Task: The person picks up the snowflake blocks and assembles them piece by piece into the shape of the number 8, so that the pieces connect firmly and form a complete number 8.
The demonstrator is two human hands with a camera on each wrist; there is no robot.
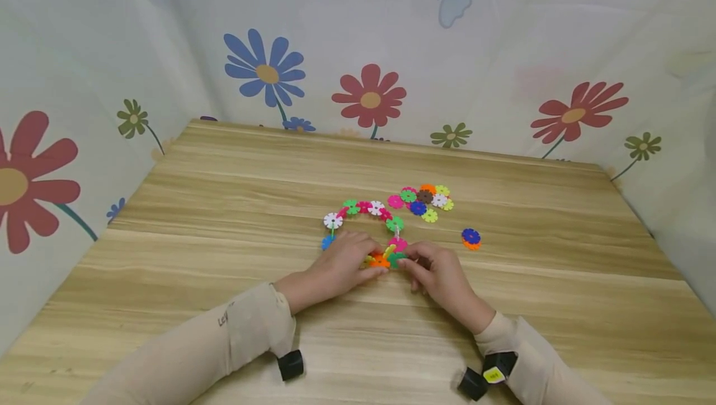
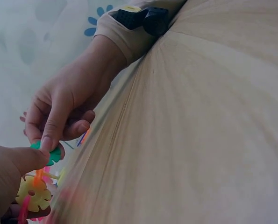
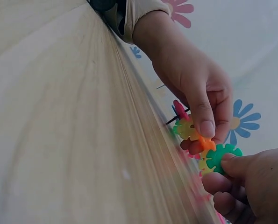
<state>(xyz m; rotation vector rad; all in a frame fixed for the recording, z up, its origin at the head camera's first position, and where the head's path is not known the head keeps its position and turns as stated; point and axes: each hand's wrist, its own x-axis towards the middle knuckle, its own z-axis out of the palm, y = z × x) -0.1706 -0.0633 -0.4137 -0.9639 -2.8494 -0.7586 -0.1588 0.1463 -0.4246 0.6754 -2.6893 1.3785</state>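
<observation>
A ring of joined, notched plastic discs in many colours lies on the table, its white disc [image 1: 333,221] at the far left side. At its near edge my left hand [image 1: 348,261] pinches the chain by an orange disc [image 1: 380,260], beside a yellow disc [image 2: 34,193]. Between thumb and finger my right hand [image 1: 442,273] pinches a green disc [image 3: 223,157], which meets the orange one. Whether the two are slotted fully together I cannot tell. The left palm and fingers hide part of the ring's left side.
Behind the ring to the right lies a loose pile of discs, with a brown disc [image 1: 426,196] in its middle. Closer to my right hand, a blue disc [image 1: 471,235] overlaps an orange one. A flower-printed cloth [image 1: 481,94] hangs behind the wooden table [image 1: 235,181].
</observation>
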